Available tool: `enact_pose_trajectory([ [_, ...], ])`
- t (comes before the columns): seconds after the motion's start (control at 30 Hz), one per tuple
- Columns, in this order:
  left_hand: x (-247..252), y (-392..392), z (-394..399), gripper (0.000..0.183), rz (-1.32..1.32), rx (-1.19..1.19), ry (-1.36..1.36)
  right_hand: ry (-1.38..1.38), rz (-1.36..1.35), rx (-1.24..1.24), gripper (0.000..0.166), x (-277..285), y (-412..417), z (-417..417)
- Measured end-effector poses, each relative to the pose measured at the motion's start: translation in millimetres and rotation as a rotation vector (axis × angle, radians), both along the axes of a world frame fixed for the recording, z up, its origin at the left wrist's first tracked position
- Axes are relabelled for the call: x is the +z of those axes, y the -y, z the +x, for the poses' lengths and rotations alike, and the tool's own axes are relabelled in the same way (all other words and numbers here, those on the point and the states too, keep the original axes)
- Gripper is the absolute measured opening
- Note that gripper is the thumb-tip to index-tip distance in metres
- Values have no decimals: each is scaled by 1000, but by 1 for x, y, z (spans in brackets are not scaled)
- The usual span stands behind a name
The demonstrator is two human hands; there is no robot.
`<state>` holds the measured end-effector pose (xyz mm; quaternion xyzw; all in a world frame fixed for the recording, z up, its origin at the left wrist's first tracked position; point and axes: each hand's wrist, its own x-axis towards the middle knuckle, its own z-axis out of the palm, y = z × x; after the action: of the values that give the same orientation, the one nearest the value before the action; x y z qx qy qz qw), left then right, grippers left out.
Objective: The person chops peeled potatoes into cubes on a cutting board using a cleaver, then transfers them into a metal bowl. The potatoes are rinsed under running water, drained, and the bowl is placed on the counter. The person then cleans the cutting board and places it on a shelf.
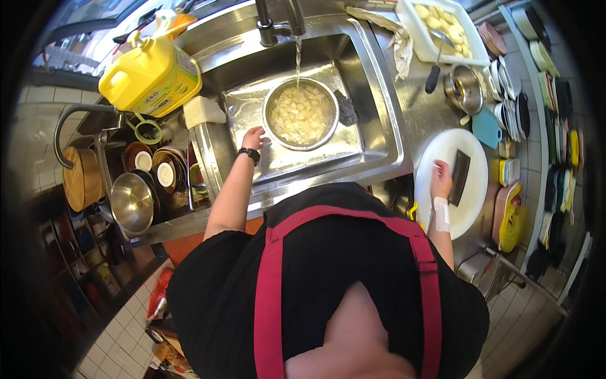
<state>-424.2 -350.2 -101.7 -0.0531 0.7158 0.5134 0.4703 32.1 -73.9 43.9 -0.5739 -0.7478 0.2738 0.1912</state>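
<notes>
Water runs from a dark faucet (279, 28) into a round metal bowl (335, 124) in the stainless steel sink (378, 137). Pale, chunky pieces of food (300, 113) lie under the water in the bowl. My left hand (254, 138), with a dark beaded bracelet at the wrist, hovers just left of the bowl's rim, fingers loosely bent and holding nothing. Over a round white cutting board (466, 220) is my right hand (441, 177), its fingers loosely curled with no held object visible. Beside it lies a dark, flat rectangular piece (459, 177), perhaps a cleaver blade.
A dark scouring pad (346, 109) sits right of the bowl. Behind the board are a metal pot (463, 90) and a white tub (426, 57) of peeled potatoes (445, 26). A yellow jug (151, 78), a sponge (204, 112) and stacked pans (132, 203) stand left.
</notes>
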Motion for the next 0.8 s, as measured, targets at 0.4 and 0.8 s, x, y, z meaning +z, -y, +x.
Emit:
enact_pose_trajectory([
  [0.4,42,-8,53,32,75,116,47,-745,-88,961,28,114,1,-364],
  [0.8,-22,0,73,53,-170,149,91,-892,-304,1115,30,109,43,-444],
])
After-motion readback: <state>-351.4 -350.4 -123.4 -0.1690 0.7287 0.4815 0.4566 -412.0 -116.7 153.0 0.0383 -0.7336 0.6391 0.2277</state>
